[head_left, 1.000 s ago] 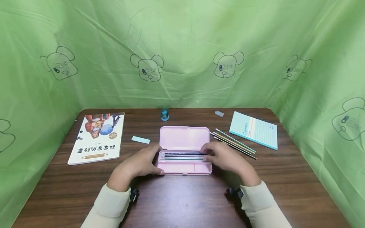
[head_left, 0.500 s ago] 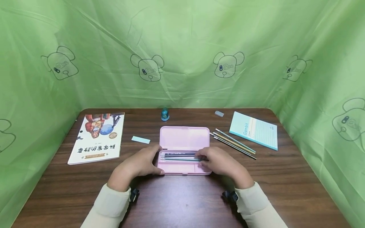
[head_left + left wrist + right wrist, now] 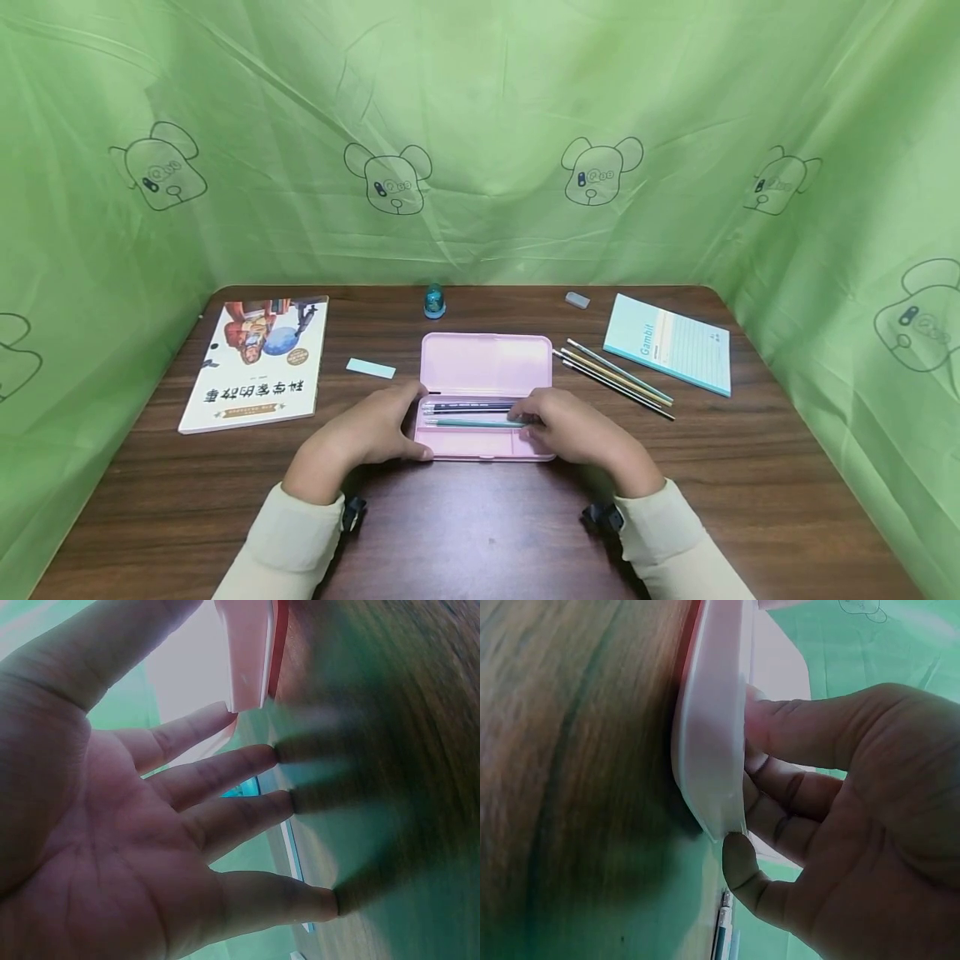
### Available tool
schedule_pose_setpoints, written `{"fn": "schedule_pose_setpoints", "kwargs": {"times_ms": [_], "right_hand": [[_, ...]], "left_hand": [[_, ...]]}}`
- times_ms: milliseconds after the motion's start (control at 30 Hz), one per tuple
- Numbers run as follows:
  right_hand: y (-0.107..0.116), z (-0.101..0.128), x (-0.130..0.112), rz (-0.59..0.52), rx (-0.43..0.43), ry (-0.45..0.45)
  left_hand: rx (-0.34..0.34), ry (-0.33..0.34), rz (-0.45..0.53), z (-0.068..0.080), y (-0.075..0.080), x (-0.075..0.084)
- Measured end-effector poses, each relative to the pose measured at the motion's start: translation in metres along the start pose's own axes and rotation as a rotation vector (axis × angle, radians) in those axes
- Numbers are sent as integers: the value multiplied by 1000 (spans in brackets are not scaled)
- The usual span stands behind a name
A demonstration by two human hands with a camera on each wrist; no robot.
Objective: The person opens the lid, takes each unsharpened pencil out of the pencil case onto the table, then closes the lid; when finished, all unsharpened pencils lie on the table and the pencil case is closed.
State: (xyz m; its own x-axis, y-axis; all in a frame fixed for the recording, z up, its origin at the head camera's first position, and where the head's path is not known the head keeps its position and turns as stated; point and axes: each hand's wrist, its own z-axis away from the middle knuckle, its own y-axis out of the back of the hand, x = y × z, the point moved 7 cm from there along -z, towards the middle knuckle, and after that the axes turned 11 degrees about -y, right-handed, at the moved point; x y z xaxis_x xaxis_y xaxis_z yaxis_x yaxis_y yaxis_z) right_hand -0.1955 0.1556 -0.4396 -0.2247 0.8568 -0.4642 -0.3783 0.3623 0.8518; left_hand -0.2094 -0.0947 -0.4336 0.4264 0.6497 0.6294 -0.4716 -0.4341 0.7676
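A pink pencil case (image 3: pixel 487 364) lies with its lid raised back in the middle of the table. Several dark pencils (image 3: pixel 472 408) and a green pencil (image 3: pixel 472 423) rest along its rear compartment. My left hand (image 3: pixel 375 425) holds the case's left end between thumb and index finger; its other fingers stretch out straight over the table in the left wrist view. Inside the right end, my right hand (image 3: pixel 573 425) has thumb and index finger at the green pencil's end. In the right wrist view its curled fingers (image 3: pixel 780 817) reach behind the case wall, which hides their tips.
Several loose pencils (image 3: pixel 618 379) lie right of the case, beside a light blue notebook (image 3: pixel 667 342). Behind are a blue pencil sharpener (image 3: pixel 434 302) and an eraser (image 3: pixel 577 299). A pale blue strip (image 3: pixel 371 367) and a book (image 3: pixel 258 362) lie left. Green cloth (image 3: pixel 495 225) surrounds the table.
My right hand has moved left along the pencils inside the case. The green pencil has shifted slightly toward the front, apart from the dark ones. My left hand stays in place.
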Motion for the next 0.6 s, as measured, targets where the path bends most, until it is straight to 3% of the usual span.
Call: {"fn": "schedule_pose_setpoints", "kwargs": {"times_ms": [333,600], "right_hand": [[2,1,4,-39,-3,-14],[16,5,5,-73,72,47]], "left_hand": [[10,-18,-6,0,1,0],[3,-8,-5,1,0,1]]}}
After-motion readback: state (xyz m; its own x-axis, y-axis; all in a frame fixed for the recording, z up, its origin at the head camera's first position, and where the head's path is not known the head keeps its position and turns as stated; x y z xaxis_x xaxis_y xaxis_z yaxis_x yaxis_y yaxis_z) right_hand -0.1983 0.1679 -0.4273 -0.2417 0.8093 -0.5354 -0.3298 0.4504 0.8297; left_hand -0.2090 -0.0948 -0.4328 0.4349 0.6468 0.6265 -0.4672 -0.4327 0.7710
